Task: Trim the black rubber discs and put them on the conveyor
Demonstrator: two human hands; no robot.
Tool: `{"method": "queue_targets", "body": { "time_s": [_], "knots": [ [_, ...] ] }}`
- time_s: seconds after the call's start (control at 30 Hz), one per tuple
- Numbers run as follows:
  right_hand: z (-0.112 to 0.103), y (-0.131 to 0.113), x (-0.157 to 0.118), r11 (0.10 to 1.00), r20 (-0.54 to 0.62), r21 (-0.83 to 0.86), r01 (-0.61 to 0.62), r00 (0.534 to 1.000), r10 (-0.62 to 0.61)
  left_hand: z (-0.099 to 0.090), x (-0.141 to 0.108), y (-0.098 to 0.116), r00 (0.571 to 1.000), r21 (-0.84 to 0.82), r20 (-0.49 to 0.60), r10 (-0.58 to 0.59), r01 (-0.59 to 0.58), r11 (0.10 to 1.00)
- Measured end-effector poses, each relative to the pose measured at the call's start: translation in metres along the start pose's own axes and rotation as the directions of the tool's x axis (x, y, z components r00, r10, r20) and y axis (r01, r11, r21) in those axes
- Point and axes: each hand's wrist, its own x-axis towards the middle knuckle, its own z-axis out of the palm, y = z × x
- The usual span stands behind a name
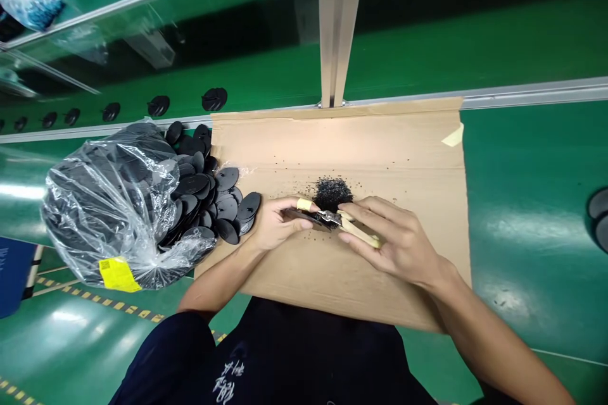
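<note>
Over the cardboard sheet (361, 285), my left hand (280, 223) pinches a black disc (306, 216) by its edge; yellow tape is wrapped round one finger. My right hand (394, 234) is closed round the pale yellow handles of a pair of nippers (358, 231). The metal jaws of the nippers meet the disc's right edge; whether they are closed I cannot tell. Just beyond both hands lies a heap of small black plastic bits (332, 193), with crumbs scattered around it. Several loose black discs (228, 207) are piled left of my left hand.
A clear plastic bag (111, 202) with a yellow label, full of black discs, lies at the left. Beyond the cardboard stands a metal post (339, 31) on a metal rail. Small groups of black discs (215, 99) sit in a row on the green surface behind the rail. More discs (601, 218) are at the right edge.
</note>
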Motion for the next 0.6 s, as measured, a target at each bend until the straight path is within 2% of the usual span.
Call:
{"method": "queue_targets", "body": {
  "time_s": [0.27, 0.43, 0.53, 0.6],
  "knots": [
    [-0.003, -0.002, -0.001, 1.0, 0.031, 0.008, -0.008, 0.999, 0.008, 0.005, 0.0, 0.0, 0.999, 0.001, -0.03, -0.013, 0.013, 1.0],
    [-0.004, 0.0, -0.002, 0.995, 0.003, -0.095, 0.007, 1.0, -0.007, 0.004, 0.001, 0.004, 1.0, 0.06, -0.009, -0.018, 0.019, 0.998],
    [-0.007, 0.001, -0.001, 0.973, 0.006, -0.23, 0.016, 1.0, -0.015, -0.001, 0.005, 0.014, 0.998, 0.153, 0.035, 0.06, -0.064, 0.986],
    [-0.009, 0.001, 0.0, 0.94, 0.028, -0.341, 0.022, 1.0, -0.013, -0.003, 0.007, 0.021, 0.984, 0.236, 0.116, 0.138, -0.162, 0.958]
  ]
}}
